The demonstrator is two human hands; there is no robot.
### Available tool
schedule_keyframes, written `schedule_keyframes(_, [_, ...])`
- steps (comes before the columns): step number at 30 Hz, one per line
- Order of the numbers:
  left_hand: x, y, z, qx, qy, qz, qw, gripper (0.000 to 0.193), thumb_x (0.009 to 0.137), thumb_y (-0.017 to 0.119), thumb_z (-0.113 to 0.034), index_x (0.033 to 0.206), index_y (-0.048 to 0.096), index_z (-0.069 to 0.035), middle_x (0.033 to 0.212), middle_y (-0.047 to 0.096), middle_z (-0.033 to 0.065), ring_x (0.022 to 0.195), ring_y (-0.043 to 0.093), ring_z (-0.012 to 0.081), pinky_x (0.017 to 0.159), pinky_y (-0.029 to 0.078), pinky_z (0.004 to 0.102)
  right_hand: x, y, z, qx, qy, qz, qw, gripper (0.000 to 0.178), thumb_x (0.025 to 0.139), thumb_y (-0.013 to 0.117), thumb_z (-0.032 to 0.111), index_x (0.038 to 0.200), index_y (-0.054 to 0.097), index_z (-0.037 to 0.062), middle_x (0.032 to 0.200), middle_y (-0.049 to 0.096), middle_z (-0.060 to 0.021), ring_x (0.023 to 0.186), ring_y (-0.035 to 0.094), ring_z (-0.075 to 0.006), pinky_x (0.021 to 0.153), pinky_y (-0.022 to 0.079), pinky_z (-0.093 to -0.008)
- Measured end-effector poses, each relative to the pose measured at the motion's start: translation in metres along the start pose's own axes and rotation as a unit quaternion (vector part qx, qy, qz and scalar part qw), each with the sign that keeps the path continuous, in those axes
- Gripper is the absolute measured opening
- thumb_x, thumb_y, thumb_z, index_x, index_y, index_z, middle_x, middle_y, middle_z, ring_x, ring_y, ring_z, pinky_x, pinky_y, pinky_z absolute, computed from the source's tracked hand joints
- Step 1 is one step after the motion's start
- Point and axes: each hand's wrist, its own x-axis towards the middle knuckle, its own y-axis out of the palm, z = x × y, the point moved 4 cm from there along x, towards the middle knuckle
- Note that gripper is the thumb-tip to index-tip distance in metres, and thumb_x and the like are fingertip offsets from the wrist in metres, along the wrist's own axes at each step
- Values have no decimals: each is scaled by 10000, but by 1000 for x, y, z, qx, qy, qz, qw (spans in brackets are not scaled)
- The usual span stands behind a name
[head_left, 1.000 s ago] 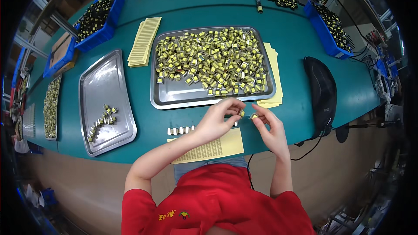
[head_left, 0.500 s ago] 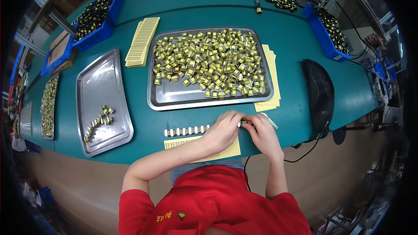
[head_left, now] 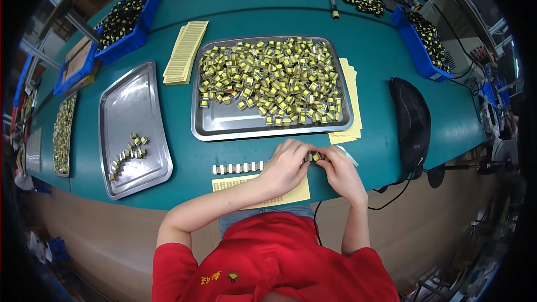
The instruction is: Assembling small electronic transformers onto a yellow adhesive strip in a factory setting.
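Just in front of me, my left hand (head_left: 287, 166) and my right hand (head_left: 342, 174) meet with fingers closed at a small yellow-taped transformer (head_left: 316, 157). My right thumb and fingertips pinch it, and the left fingertips touch its left side. Under and beside my left hand runs a row of small transformers (head_left: 239, 168) standing side by side; its right end is hidden by that hand. A yellow label sheet (head_left: 238, 182) lies nearer to me, partly under my left forearm. By my right fingers rests a flat, pale strip (head_left: 350, 156).
Beyond my hands stands a metal tray (head_left: 224, 124) heaped with yellow-taped transformers. Another tray (head_left: 130, 100) at left holds a few. Label sheets (head_left: 186, 53) lie between them, more yellow sheets (head_left: 352, 106) at right. A black case (head_left: 411, 126) and blue bins (head_left: 419, 59) stand farther out.
The transformer between my fingertips now shows its yellow face more plainly. My right hand has shifted slightly right; the left stays over the row's end. The whole view has shifted a little.
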Motion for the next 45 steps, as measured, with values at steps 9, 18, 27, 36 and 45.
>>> schedule_keyframes(9, [18,-21,15,-353,-199,113,907,376,901,668,-76,1266,626,5,1215,669,92,1111,600,156,996,455,309,-2,-12,1,102,82,-13,991,265,955,573,58,1209,635,13,1034,656,-131,930,642,-263,821,499,-343])
schedule_keyframes(18, [10,-18,2,-62,-30,-4,998,365,851,707,-96,1198,616,-28,1043,665,92,1020,604,257,942,469,382,-5,-12,6,24,25,-49,998,264,910,607,24,1171,641,13,1001,639,-137,880,635,-254,808,507,-342])
schedule_keyframes(27, [1,0,-3,72,38,2,997,434,764,677,-15,1180,554,-25,1044,593,155,1022,555,353,900,450,444,-6,7,13,-123,-19,-33,992,204,876,657,83,1064,616,17,959,600,-129,935,602,-324,806,494,-418])
schedule_keyframes(36, [-2,-2,-1,62,12,19,998,477,778,675,-20,1229,518,-19,1076,588,180,1019,566,380,897,471,463,-1,9,15,-115,-2,2,993,282,871,668,93,1134,600,17,992,611,-134,941,608,-323,824,497,-417])
schedule_keyframes(45, [27,-59,31,249,-7,-19,968,165,832,618,-57,984,656,-7,960,620,201,891,602,398,778,480,483,-7,-8,11,-128,-3,-38,991,373,918,646,190,1249,569,36,1056,631,-185,1007,612,-371,857,492,-455])
